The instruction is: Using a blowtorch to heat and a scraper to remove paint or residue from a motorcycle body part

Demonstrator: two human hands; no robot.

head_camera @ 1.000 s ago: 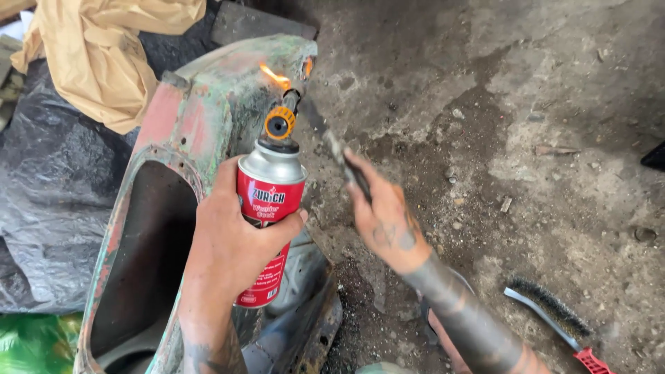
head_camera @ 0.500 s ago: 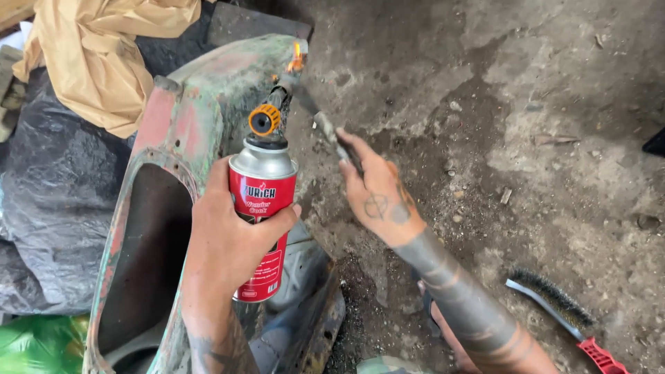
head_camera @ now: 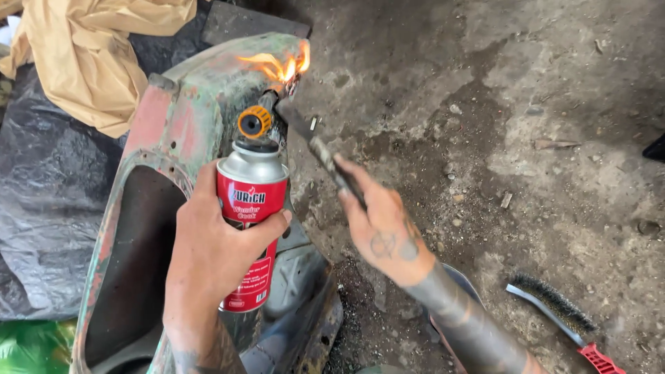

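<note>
With the left hand (head_camera: 215, 256) gripping the red gas canister (head_camera: 251, 228) of the torch and the right hand (head_camera: 377, 221) grasping the scraper (head_camera: 315, 142), keep the flame (head_camera: 277, 66) just ahead of both hands on the painted metal body panel (head_camera: 187, 118), and push the blade only where the paint looks softened.

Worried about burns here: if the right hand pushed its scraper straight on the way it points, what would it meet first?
Probably the flame at the green panel edge; the right hand aims its scraper there, though depth is unclear.
</note>
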